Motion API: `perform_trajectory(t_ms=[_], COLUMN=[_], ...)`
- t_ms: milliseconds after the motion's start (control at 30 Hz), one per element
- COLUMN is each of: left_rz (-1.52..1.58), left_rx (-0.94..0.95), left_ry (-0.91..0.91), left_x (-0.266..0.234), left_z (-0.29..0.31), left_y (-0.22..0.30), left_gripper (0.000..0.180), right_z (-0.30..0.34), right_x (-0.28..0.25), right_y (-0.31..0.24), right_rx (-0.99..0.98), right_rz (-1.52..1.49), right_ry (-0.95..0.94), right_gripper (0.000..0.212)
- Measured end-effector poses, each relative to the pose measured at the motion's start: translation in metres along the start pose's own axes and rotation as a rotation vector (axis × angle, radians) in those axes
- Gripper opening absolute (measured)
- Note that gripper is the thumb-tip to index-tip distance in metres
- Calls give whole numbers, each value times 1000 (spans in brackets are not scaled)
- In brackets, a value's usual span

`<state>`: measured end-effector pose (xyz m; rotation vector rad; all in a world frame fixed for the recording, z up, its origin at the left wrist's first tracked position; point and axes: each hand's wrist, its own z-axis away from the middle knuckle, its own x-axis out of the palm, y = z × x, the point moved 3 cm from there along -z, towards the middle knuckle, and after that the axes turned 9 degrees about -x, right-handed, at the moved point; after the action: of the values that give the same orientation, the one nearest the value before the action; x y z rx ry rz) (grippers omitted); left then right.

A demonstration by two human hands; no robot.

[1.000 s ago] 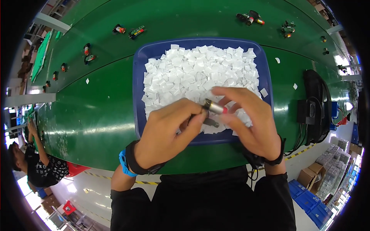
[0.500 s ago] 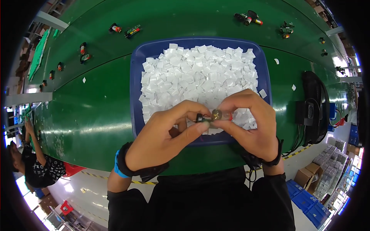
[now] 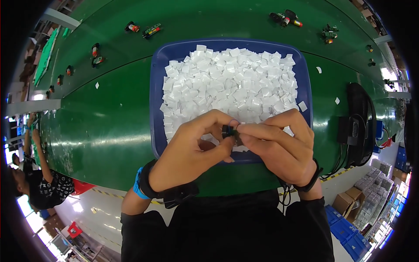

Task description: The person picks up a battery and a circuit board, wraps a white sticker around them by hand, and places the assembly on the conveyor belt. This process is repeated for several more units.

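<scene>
Between thumb and fingers, my left hand (image 3: 187,150) pinches a small electronic assembly (image 3: 227,131) with a black round end and a bit of green board. My right hand (image 3: 281,146) is closed, its thumb and fingertips pressed together against the right side of that assembly. The fingers cover most of the piece, so its right part is hidden. Both hands are over the near edge of a blue tray (image 3: 156,87). A heap of small white square pieces (image 3: 231,83) fills the tray.
On the green table (image 3: 113,131), small assemblies with red-orange cylinders (image 3: 152,30) lie along the far side. A black case (image 3: 361,118) and a black box (image 3: 347,130) with cables stand at the right. Another person (image 3: 41,174) works at the far left.
My right fingers have shifted left and curled in against the assembly. The brassy round part and red-tipped cylinder seen between my fingers before are now hidden. The view has shifted slightly.
</scene>
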<state>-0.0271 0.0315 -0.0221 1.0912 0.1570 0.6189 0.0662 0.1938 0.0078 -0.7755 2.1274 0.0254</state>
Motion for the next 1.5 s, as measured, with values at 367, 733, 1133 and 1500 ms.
perform_trajectory(t_ms=[367, 733, 1133, 1500], left_rz=[-66, -22, -506, -75], left_rx=[118, 375, 610, 362], left_ry=[35, 179, 340, 155], left_x=[-1, 2, 6, 10], left_z=[2, 2, 8, 3], left_y=[4, 8, 20, 12], left_gripper=[37, 33, 44, 33], right_z=[-13, 7, 7, 7], right_x=[-6, -1, 1, -4], right_y=[-4, 5, 4, 9], right_rx=[142, 488, 491, 398], right_rz=[-81, -570, -597, -470], right_ry=[144, 69, 100, 44], right_gripper=[28, 25, 18, 21])
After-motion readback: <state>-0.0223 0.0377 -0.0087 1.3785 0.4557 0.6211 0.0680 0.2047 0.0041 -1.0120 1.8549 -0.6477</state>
